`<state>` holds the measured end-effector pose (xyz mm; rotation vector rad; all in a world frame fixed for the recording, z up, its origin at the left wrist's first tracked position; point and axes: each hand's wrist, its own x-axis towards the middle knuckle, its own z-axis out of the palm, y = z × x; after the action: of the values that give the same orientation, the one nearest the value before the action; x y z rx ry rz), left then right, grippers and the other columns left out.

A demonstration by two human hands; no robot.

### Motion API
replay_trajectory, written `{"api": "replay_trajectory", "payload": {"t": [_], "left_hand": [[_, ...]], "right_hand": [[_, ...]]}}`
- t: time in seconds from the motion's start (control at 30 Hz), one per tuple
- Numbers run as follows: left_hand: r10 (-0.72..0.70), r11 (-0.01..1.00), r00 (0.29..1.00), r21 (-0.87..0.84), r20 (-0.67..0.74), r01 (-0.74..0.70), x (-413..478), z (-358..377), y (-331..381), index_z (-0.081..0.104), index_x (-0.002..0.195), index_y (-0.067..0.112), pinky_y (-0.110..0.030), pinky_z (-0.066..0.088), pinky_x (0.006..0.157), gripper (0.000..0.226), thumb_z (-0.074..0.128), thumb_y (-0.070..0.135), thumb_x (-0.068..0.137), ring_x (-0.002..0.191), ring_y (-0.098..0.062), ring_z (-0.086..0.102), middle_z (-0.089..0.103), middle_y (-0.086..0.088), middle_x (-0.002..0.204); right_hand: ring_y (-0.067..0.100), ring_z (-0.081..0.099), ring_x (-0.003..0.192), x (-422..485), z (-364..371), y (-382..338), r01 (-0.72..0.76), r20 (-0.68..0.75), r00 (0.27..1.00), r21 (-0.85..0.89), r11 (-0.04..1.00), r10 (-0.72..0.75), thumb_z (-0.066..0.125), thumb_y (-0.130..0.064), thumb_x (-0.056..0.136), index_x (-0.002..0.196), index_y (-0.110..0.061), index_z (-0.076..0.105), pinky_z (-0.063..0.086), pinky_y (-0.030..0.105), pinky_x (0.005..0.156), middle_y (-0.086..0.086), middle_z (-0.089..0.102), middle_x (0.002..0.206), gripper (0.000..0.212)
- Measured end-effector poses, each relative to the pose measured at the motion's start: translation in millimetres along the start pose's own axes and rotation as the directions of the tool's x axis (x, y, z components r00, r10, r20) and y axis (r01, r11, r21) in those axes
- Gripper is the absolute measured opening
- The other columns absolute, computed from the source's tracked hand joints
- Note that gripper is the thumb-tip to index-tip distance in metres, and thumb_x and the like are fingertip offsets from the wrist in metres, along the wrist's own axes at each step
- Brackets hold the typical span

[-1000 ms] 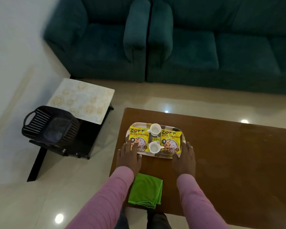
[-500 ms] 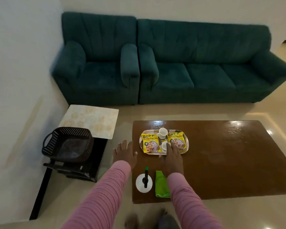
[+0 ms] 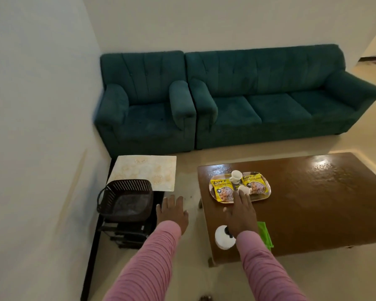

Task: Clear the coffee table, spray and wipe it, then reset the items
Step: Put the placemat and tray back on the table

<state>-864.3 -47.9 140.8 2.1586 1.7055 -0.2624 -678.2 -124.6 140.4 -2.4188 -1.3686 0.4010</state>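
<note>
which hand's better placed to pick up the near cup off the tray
Right. The right hand reaches up to the near cup; the left hand is off the table, above the floor.

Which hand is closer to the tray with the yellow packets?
The right hand. Its fingertips reach the near edge of the tray, by a white cup. The left hand is off the coffee table, over the floor, left of the tray.

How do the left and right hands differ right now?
The left hand hangs over the floor beside the table; the right hand is over the table. The left hand touches nothing; the right hand's fingertips reach the near cup on the tray. Both are open, fingers straight, in pink sleeves.
</note>
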Motion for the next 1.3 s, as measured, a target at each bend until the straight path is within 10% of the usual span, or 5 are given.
{"api": "replay_trajectory", "payload": {"t": [0.77, 1.3], "left_hand": [[0.030, 0.999, 0.999, 0.035, 0.022, -0.031, 54, -86, -321, 0.011, 0.154, 0.024, -0.050, 0.006, 0.121, 0.060, 0.034, 0.042, 0.101, 0.150, -0.031, -0.001, 0.003, -0.005, 0.163], [-0.062, 0.998, 0.993, -0.004, 0.100, 0.063, 216, -114, -349, 0.012, 0.154, 0.026, -0.050, 0.004, 0.121, 0.059, 0.034, 0.042, 0.101, 0.150, -0.031, -0.001, 0.002, -0.004, 0.164]], "right_hand": [[0.022, 0.002, 0.148, -20, 135, -302, 0.070, 0.069, 0.995, -0.002, 0.998, -0.069, 0.046, -0.031, 0.097, 0.151, -0.017, 0.013, 0.008, 0.035, 0.119, 0.003, 0.008, 0.160, 0.065], [0.023, 0.002, 0.148, 149, 191, -342, -0.001, 0.214, 0.977, 0.029, 1.000, -0.005, 0.049, -0.032, 0.096, 0.150, -0.019, 0.015, 0.010, 0.041, 0.120, 0.001, 0.010, 0.160, 0.066]]}}
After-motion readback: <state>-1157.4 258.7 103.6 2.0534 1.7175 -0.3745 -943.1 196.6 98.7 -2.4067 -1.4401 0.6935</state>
